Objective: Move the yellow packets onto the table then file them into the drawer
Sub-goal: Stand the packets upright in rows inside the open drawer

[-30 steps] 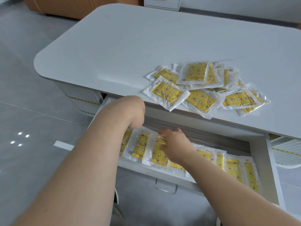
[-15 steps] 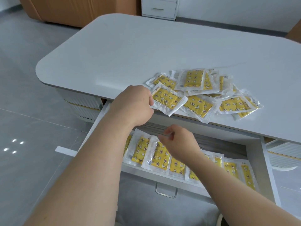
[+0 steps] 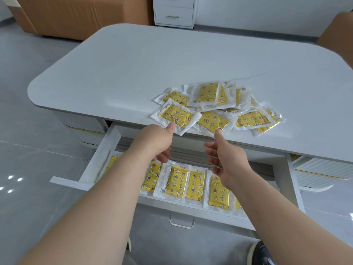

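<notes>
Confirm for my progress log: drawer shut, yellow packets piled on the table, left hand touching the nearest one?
No: the head view shows the drawer pulled open. The yellow packets are piled on the table, and the left hand touches the nearest one.

Single head view, forward and down over table (image 3: 152, 69) and open drawer (image 3: 102, 155) (close, wide-angle)

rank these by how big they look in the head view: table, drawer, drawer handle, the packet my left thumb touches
1. table
2. drawer, partly hidden by the arms
3. packet
4. handle
The handle is nearer the camera than the packet yet still looks smaller, so that order is safe.
</notes>
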Demonstrator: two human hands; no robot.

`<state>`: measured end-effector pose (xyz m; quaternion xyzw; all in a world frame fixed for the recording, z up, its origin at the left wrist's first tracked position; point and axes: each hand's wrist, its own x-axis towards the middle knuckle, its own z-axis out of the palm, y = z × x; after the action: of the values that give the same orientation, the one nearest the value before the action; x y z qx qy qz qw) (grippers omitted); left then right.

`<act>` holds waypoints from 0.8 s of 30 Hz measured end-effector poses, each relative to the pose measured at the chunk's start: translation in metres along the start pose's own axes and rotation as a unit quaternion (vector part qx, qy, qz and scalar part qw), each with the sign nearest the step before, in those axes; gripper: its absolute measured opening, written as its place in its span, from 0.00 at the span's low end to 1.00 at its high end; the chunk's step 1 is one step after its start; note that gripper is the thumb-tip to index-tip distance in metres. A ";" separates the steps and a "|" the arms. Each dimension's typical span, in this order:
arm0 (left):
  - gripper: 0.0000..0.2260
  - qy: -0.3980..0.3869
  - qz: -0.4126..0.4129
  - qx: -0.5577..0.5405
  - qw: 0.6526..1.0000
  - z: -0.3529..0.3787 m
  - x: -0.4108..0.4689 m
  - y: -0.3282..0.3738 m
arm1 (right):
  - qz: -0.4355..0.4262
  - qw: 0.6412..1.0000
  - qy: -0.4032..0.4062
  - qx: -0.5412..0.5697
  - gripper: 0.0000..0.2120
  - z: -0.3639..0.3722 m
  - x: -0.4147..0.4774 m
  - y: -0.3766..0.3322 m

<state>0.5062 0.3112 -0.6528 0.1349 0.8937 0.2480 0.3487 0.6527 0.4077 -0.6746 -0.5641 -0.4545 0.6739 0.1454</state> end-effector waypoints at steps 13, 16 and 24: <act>0.11 0.000 -0.018 -0.317 0.948 0.020 -0.004 0.002 | -0.157 0.983 0.058 0.069 0.18 -0.011 -0.011 -0.007; 0.06 0.015 -0.012 -0.344 0.939 0.023 -0.006 0.003 | -0.164 0.979 0.067 0.103 0.18 -0.016 -0.013 -0.011; 0.03 0.129 0.082 -0.478 0.865 0.012 -0.018 0.018 | -0.148 0.967 0.050 0.203 0.05 -0.032 -0.010 -0.017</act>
<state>0.5282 0.3233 -0.6405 -0.0085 0.6880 0.6880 0.2306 0.6796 0.4243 -0.6530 -0.4818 -0.3790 0.6940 0.3777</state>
